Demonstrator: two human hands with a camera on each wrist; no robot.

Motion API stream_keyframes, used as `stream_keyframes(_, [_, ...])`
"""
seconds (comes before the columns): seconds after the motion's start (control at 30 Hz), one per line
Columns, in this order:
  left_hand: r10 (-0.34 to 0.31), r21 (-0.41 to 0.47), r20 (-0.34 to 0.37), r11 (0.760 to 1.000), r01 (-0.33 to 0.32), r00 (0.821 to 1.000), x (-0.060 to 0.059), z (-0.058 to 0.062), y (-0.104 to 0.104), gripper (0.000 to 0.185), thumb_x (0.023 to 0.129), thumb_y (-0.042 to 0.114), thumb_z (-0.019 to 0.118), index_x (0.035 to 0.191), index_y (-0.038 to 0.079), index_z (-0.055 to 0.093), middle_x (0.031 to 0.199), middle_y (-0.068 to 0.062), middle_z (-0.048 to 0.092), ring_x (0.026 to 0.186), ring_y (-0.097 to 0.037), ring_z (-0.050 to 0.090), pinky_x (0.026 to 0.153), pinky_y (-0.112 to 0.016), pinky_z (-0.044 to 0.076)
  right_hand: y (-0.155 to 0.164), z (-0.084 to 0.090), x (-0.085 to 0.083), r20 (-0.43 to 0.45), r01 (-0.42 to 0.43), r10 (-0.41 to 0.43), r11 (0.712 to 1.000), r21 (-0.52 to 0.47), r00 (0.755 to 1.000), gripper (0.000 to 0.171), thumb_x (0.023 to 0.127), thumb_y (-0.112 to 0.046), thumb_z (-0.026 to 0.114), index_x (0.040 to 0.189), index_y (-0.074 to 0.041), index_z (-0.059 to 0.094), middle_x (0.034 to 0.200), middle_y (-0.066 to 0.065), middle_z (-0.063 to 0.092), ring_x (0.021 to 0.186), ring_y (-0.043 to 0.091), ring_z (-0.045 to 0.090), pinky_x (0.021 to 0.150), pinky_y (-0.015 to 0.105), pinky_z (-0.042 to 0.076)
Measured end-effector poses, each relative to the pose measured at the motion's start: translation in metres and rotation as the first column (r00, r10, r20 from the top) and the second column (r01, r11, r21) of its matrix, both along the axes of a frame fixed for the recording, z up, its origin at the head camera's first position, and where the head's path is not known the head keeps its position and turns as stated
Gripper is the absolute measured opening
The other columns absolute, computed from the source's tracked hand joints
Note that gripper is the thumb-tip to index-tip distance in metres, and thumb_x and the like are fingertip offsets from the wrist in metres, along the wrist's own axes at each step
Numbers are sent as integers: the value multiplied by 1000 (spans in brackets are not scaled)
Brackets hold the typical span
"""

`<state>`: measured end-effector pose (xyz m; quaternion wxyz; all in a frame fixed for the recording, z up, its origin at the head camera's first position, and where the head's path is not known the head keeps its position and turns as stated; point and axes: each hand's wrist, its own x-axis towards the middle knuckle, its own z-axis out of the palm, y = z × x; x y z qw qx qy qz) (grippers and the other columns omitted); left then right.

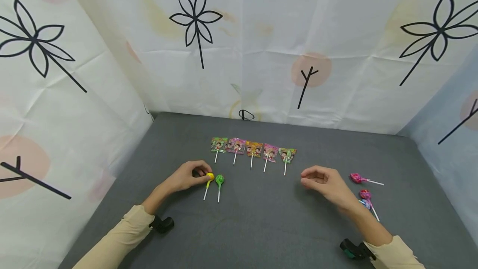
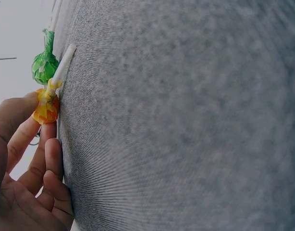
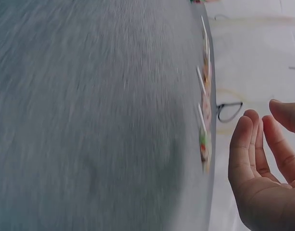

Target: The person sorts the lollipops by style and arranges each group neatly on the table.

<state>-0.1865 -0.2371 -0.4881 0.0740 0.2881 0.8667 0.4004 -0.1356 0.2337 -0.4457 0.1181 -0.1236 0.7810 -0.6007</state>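
Note:
My left hand (image 1: 203,174) rests on the grey table (image 1: 261,223) and pinches the head of a yellow lollipop (image 1: 210,176) between thumb and forefinger; its white stick lies on the cloth. In the left wrist view the fingertips (image 2: 30,130) touch the yellow lollipop (image 2: 46,108). A green lollipop (image 1: 219,179) (image 2: 44,65) lies right beside it. My right hand (image 1: 308,178) hovers empty, fingers loosely bent (image 3: 255,154), left of two pink lollipops (image 1: 356,177) (image 1: 365,195).
A row of several flat wrapped lollipops (image 1: 254,149) lies across the middle of the table, seen edge-on in the right wrist view (image 3: 204,110). White printed cloth walls (image 1: 261,53) close in the back and both sides.

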Motion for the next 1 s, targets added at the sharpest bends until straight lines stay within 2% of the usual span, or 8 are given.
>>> stream_keyframes(0.2, [-4, 10, -15, 1000, 5, 1000, 1, 1, 0, 12, 96, 18, 75, 106, 13, 72, 99, 4, 67, 85, -14, 60, 76, -33, 51, 27, 8, 4, -5, 55, -55, 997, 46, 998, 36, 97, -14, 73, 120, 12, 62, 112, 30, 65, 98, 34, 69, 84, 39, 56])
stream_keyframes(0.3, [3, 2, -10, 1000, -3, 1000, 2, 2, 1, 13, 95, 18, 75, 106, 13, 72, 99, 4, 67, 85, -14, 60, 76, -34, 51, 44, 11, 8, -41, 76, -72, 992, 100, 997, 36, 99, -16, 70, 122, 11, 62, 111, 26, 66, 95, 31, 70, 82, 36, 56])
stream_keyframes(0.5, [15, -11, 9, 1000, -15, 1000, 1, 3, 1, 13, 96, 18, 75, 107, 13, 72, 100, 5, 67, 86, -14, 60, 78, -34, 51, 78, 16, 15, -90, 125, -110, 976, 177, 990, 33, 103, -17, 64, 124, 8, 61, 113, 15, 69, 98, 16, 69, 80, 28, 55])
stream_keyframes(0.73, [20, -16, 24, 1000, -20, 1000, 1, 3, 1, 13, 95, 18, 75, 107, 12, 72, 101, 3, 67, 87, -16, 60, 79, -37, 51, 105, 16, 25, -76, 182, -169, 960, 214, 983, 31, 103, -16, 64, 124, 7, 63, 113, 1, 72, 95, 11, 67, 73, 28, 54])
stream_keyframes(0.93, [27, -28, 46, 999, -26, 999, 2, 4, 2, 14, 96, 19, 75, 107, 11, 72, 102, 2, 66, 88, -17, 60, 80, -39, 51, 125, 12, 36, -43, 223, -220, 933, 281, 974, 34, 102, -20, 66, 124, 5, 64, 112, 2, 72, 99, -4, 62, 77, 19, 51])
stream_keyframes(1.0, [26, -31, 43, 999, -25, 999, 1, 4, 2, 13, 96, 18, 75, 107, 12, 72, 102, 3, 66, 88, -17, 60, 80, -38, 51, 131, 11, 40, -33, 239, -241, 924, 298, 970, 35, 102, -21, 67, 125, 5, 64, 111, 0, 72, 98, -5, 62, 76, 18, 51])
